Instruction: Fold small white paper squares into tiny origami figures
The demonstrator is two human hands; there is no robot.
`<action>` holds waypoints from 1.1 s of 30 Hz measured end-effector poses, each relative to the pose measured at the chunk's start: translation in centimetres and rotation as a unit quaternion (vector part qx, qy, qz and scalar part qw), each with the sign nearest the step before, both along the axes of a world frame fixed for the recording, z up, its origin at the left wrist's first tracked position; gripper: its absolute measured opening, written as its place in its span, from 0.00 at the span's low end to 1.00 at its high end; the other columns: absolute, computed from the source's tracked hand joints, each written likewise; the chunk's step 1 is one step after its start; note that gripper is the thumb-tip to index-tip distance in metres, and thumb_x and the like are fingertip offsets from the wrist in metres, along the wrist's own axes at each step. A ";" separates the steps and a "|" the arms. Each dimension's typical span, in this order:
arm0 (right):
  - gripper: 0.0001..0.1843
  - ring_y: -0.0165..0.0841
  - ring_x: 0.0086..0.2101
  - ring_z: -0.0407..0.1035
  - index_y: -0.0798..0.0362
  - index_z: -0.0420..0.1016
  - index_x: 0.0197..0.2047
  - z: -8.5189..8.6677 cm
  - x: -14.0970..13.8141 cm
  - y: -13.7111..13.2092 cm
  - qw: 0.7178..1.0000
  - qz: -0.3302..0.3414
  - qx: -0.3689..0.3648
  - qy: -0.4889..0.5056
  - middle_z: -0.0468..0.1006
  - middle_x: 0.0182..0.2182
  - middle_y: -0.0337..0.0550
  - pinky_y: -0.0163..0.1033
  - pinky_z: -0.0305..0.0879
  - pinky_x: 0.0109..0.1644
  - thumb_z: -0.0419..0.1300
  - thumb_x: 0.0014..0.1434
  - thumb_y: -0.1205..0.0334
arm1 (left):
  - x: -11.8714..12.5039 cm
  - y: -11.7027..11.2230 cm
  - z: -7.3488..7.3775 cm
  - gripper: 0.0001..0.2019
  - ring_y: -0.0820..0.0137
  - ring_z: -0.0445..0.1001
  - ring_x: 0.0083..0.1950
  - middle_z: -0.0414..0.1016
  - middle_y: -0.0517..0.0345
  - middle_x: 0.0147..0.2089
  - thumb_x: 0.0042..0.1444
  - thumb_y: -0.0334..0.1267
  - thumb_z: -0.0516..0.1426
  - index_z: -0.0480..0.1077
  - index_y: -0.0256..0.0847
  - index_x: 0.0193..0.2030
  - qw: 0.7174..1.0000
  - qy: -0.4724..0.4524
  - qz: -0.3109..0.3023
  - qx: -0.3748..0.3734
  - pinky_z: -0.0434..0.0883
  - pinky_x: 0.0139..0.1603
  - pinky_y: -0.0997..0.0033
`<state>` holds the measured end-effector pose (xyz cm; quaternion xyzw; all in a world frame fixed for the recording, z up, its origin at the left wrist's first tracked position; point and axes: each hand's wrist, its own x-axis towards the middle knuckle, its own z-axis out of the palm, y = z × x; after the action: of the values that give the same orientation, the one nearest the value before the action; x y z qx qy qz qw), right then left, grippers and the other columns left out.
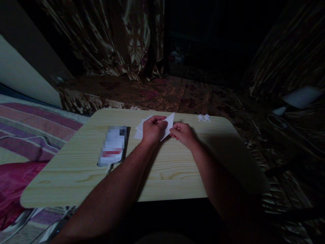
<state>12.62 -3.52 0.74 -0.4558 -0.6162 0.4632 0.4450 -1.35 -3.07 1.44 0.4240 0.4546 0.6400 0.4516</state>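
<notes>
A white piece of paper [168, 128], folded to a pointed shape, is held up a little above the table. My left hand [153, 129] grips it from the left, thumb on its face. At its right edge my right hand [183, 134] pinches it between thumb and curled fingers. More white paper sheets [139, 131] lie on the table behind and left of my left hand, partly hidden by it. A small white folded paper piece [204, 117] rests near the table's far right edge.
The light wooden table [167, 173] has rounded corners. On its left lies a phone [113, 145] with a cable running from its near end. A striped bedcover [38, 125] is at the left, patterned curtains [109, 37] stand behind, and a pale lamp-like object [302, 97] is at the right.
</notes>
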 end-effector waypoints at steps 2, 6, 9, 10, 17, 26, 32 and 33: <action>0.09 0.24 0.19 0.63 0.54 0.67 0.23 0.1 0.1 -0.1 1.000 0.010 -0.003 -0.005 0.72 0.19 0.37 0.29 0.56 0.21 0.60 0.49 0.59 | 0.0 0.1 0.0 0.16 0.74 0.68 0.23 0.73 0.58 0.25 0.37 0.38 0.65 0.76 0.35 0.36 1.000 -0.001 0.002 -0.002 0.63 0.24 0.76; 0.10 0.24 0.19 0.62 0.54 0.68 0.23 0.2 0.1 -0.1 1.000 -0.002 -0.009 0.005 0.72 0.19 0.37 0.29 0.56 0.21 0.61 0.49 0.58 | 0.0 0.1 0.1 0.16 0.74 0.68 0.23 0.73 0.58 0.25 0.37 0.38 0.65 0.76 0.35 0.35 1.000 -0.009 0.002 -0.004 0.63 0.24 0.75; 0.10 0.23 0.16 0.59 0.54 0.69 0.25 0.3 0.1 -0.1 1.000 -0.016 -0.004 0.022 0.71 0.17 0.35 0.30 0.53 0.19 0.61 0.49 0.56 | 0.1 -0.1 0.3 0.16 0.74 0.68 0.23 0.72 0.59 0.24 0.37 0.38 0.65 0.76 0.35 0.36 1.000 -0.024 -0.003 0.001 0.64 0.25 0.75; 0.10 0.23 0.16 0.59 0.54 0.69 0.25 0.3 0.1 -0.1 0.999 -0.018 -0.001 0.027 0.70 0.17 0.35 0.30 0.52 0.19 0.60 0.49 0.56 | 0.1 -0.1 0.3 0.16 0.75 0.67 0.23 0.72 0.60 0.24 0.37 0.38 0.65 0.76 0.35 0.36 1.000 -0.026 -0.008 0.003 0.64 0.25 0.75; 0.08 0.24 0.18 0.60 0.53 0.69 0.26 0.1 0.2 0.2 0.994 -0.086 0.030 0.054 0.68 0.16 0.33 0.30 0.55 0.22 0.60 0.49 0.57 | 0.1 -0.2 0.3 0.18 0.76 0.67 0.22 0.72 0.61 0.25 0.38 0.37 0.65 0.75 0.35 0.39 0.998 -0.040 -0.050 0.002 0.64 0.26 0.75; 0.06 0.26 0.23 0.60 0.54 0.67 0.25 0.0 -0.2 -0.2 0.992 -0.055 0.116 -0.013 0.66 0.20 0.34 0.31 0.57 0.27 0.57 0.51 0.62 | -0.1 -0.3 -0.2 0.15 0.69 0.72 0.26 0.77 0.55 0.29 0.36 0.38 0.66 0.75 0.36 0.34 0.983 -0.042 -0.169 -0.057 0.66 0.27 0.72; 0.07 0.26 0.24 0.59 0.54 0.66 0.24 -0.2 -0.3 -0.3 0.990 -0.049 0.127 -0.047 0.64 0.21 0.34 0.31 0.56 0.27 0.56 0.52 0.62 | -0.1 -0.2 -0.6 0.16 0.68 0.73 0.26 0.77 0.54 0.29 0.35 0.38 0.66 0.76 0.36 0.34 0.983 -0.050 -0.163 -0.065 0.67 0.27 0.71; 0.07 0.26 0.23 0.59 0.54 0.66 0.24 -0.2 -0.3 -0.3 0.990 -0.047 0.128 -0.045 0.64 0.21 0.34 0.31 0.56 0.27 0.56 0.52 0.62 | 0.0 -0.2 -0.6 0.16 0.68 0.73 0.26 0.77 0.54 0.29 0.34 0.38 0.66 0.76 0.36 0.34 0.983 -0.054 -0.162 -0.067 0.67 0.28 0.70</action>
<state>12.33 -3.85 0.54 -0.4441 -0.6678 0.3377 0.4927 -1.39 -3.24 0.81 0.4260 0.3966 0.5483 0.6005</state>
